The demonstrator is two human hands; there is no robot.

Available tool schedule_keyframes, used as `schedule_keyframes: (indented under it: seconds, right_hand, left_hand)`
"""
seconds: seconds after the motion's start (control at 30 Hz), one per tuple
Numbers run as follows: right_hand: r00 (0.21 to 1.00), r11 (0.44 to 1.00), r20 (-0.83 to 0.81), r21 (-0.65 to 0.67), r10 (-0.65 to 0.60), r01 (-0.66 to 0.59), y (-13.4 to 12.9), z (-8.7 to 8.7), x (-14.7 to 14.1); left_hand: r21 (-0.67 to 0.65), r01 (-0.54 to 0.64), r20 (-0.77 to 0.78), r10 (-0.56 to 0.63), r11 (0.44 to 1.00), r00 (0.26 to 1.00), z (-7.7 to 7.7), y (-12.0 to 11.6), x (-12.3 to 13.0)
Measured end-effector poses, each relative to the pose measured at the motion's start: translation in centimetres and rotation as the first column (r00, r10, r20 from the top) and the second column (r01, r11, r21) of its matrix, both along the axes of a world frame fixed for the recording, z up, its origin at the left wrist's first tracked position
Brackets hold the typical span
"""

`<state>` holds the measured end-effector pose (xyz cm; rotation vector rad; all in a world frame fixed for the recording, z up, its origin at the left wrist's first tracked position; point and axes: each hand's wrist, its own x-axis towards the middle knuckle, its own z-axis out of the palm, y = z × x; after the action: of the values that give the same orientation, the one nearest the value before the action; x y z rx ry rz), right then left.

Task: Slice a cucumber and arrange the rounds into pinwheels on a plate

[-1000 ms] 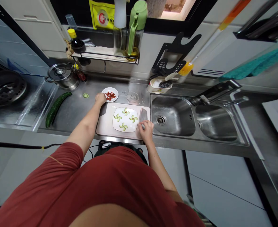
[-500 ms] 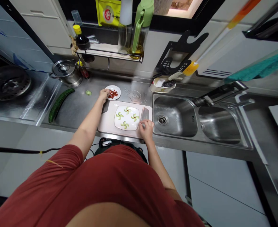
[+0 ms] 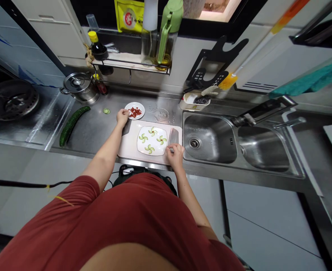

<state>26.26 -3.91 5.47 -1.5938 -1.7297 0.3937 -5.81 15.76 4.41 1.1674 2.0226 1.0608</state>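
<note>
My left hand point(image 3: 122, 117) is at the left rim of a small white plate point(image 3: 142, 107) with chopped red pieces point(image 3: 134, 112) on it. Its fingertips are pinched together; whether a piece is between them is too small to tell. My right hand point(image 3: 176, 155) rests by the right edge of a squarish white plate point(image 3: 152, 151), thumb and fingers closed, their contents hidden. Green cucumber slices point(image 3: 149, 149) form several pinwheels on this plate, some with red at the centre. Beneath it lies a pale cutting board point(image 3: 129, 146). A knife blade point(image 3: 173, 135) lies on the board just beyond my right hand.
A whole cucumber point(image 3: 73, 124) and a few cut slices point(image 3: 106, 111) lie on the steel counter to the left. Behind them stands a lidded pot point(image 3: 82, 90). To the right is a double sink point(image 3: 211, 137) with a faucet point(image 3: 290, 123). A bottle shelf point(image 3: 132, 62) hangs above.
My left hand has drawn back slightly to the left from the red pieces, toward the small plate's rim. My right hand stays in place.
</note>
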Motion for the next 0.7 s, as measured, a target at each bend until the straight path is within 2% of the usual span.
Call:
schedule_keyframes:
  seconds: [0.07,0.13,0.3,0.4,0.57,0.63,0.7]
  right_hand:
    - [1.0,1.0,-0.005,-0.006,0.006,-0.006,0.0,0.1,-0.2]
    - [1.0,1.0,-0.007,-0.015,0.014,-0.014,0.0,0.2,-0.5]
    - [1.0,1.0,-0.004,-0.018,0.013,-0.014,-0.3,0.0,-0.7]
    - [1.0,1.0,0.0,-0.014,-0.004,0.004,-0.6,-0.1,-0.4]
    - [1.0,0.999,0.013,-0.026,-0.025,0.025,-1.0,-0.2,0.3]
    - [0.999,0.999,0.011,-0.026,-0.034,0.034,-1.1,-0.2,0.5]
    - [0.999,0.999,0.01,-0.025,-0.037,0.037,-1.0,-0.2,0.5]
  left_hand:
    - [-0.085,0.059,-0.194,-0.074,0.995,0.978,0.1,0.1,-0.1]
    - [-0.161,0.098,-0.324,-0.147,0.982,0.935,0.3,0.3,-0.1]
    - [-0.285,0.136,-0.492,-0.267,0.949,0.829,0.8,1.1,0.5]
    - [-0.318,0.164,-0.514,-0.315,0.934,0.798,0.6,1.6,0.7]
    - [-0.28,0.158,-0.514,-0.287,0.947,0.808,0.0,2.1,0.4]
    - [-0.236,0.151,-0.47,-0.249,0.96,0.847,-0.1,2.2,0.4]
    - [-0.167,0.126,-0.341,-0.178,0.978,0.923,0.0,2.2,0.6]
